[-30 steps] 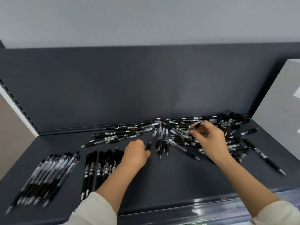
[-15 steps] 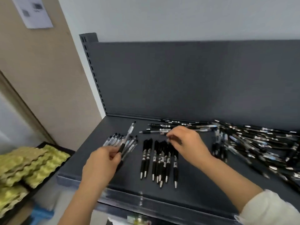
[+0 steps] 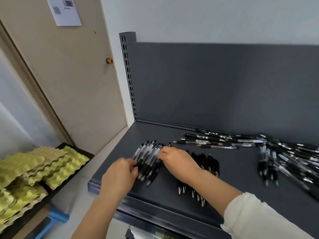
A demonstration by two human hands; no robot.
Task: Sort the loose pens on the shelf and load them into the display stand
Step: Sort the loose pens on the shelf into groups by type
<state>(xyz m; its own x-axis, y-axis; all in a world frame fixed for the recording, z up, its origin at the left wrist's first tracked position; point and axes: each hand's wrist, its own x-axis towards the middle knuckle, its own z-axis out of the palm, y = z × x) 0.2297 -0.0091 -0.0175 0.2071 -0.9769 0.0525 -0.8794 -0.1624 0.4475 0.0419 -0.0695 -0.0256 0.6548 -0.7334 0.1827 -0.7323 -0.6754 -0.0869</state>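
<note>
A row of clear-barrelled, black-gripped pens (image 3: 148,157) is laid at the left end of the dark grey metal shelf (image 3: 241,195), pinched between left hand (image 3: 119,176) and right hand (image 3: 176,161), fingers curled on it.

Bare shelf (image 3: 241,171) lies between the black-pen row (image 3: 205,163) and the loose pile (image 3: 286,157), seemingly passable.

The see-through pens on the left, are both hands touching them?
Touching. The head view shows the left hand gripping the clear pens at their dark grips, and the right hand resting on their barrels.
</note>
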